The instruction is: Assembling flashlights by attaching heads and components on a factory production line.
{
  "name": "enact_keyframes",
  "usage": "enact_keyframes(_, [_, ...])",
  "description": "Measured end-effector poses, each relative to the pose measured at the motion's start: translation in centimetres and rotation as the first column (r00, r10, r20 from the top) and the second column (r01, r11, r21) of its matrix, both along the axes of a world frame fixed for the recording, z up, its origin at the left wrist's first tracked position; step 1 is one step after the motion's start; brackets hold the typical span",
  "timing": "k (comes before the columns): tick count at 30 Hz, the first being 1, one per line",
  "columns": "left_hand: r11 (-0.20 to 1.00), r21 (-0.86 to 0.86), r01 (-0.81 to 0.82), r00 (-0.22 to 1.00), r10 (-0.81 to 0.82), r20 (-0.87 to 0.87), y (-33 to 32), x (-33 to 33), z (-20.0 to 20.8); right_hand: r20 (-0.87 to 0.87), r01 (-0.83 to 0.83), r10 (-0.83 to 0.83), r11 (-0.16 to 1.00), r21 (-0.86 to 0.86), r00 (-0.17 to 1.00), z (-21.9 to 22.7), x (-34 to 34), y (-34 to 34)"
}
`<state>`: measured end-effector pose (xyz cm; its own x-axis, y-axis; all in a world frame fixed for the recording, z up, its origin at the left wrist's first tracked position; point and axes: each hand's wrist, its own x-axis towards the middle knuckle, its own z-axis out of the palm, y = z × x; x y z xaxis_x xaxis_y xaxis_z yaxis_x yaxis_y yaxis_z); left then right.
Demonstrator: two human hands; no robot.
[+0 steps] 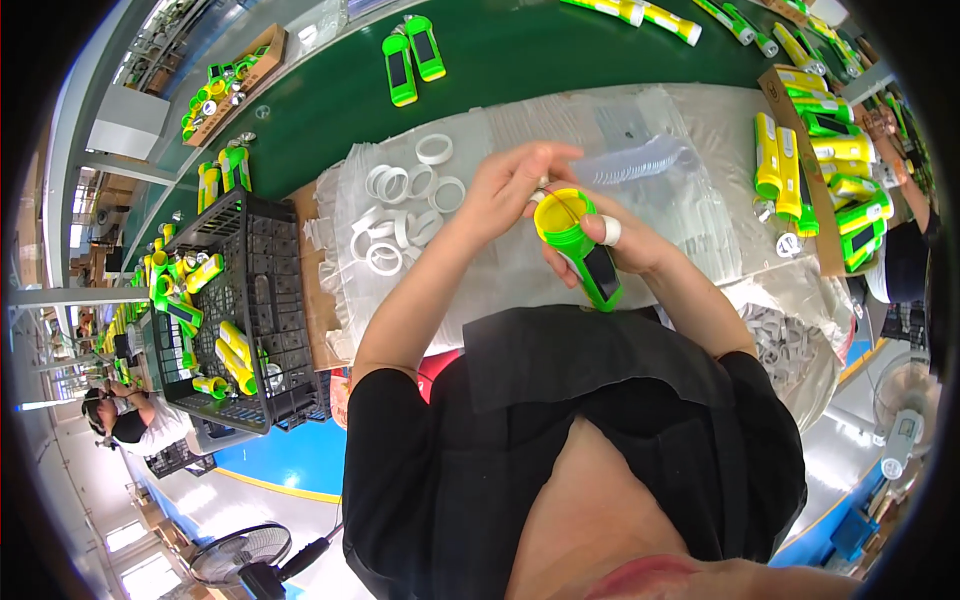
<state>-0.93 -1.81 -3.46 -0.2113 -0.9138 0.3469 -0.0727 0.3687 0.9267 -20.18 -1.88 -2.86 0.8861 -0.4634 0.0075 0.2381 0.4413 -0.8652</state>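
My right hand (625, 240) is wrapped round a green and yellow flashlight body (585, 255), its wide yellow open end tilted up and away from me. A white band (611, 231) circles the right thumb. Close to that open end, my left hand (510, 185) pinches a small pale part (541, 190); its exact kind is hard to make out. A thin reddish wire (562, 200) runs from there into the yellow mouth. Loose white rings (405, 225) lie on the plastic sheeting to the left of my hands.
Plastic sheeting (500, 285) covers the bench before me. A black crate (285, 330) of flashlights stands left; a cardboard box (815, 200) of them stands right. Two flashlights (412, 60) lie on the green surface. Clear plastic pieces (640, 162) lie beyond my hands. A co-worker's arm (905, 185) shows at right.
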Motion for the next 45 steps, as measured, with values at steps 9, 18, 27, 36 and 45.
enact_keyframes(9, [0.855,-0.507,0.110,0.945,0.069,0.321,2.5,-1.7,1.3,-0.147,0.350,-0.362,0.931,-0.101,0.920,-1.1,0.6,3.2])
enact_keyframes(18, [0.981,-0.081,-0.175,0.984,0.178,0.032,-0.1,-3.7,-2.6,-0.102,0.539,-0.533,0.842,0.032,0.840,-0.5,-1.0,3.2])
enact_keyframes(27, [0.924,-0.367,-0.106,0.806,0.296,0.513,-3.0,-2.2,-8.1,-0.105,0.547,-0.553,0.833,-0.087,0.826,-0.3,-2.0,3.0])
enact_keyframes(36, [0.913,-0.409,-0.008,0.897,0.188,0.401,3.6,-1.5,-1.1,-0.057,0.422,-0.429,0.901,-0.102,0.901,-0.5,-1.2,2.7])
enact_keyframes(45, [0.864,-0.500,-0.061,0.948,0.207,0.242,5.1,-0.6,-1.0,-0.135,0.284,-0.307,0.944,-0.167,0.942,-0.1,0.7,2.3])
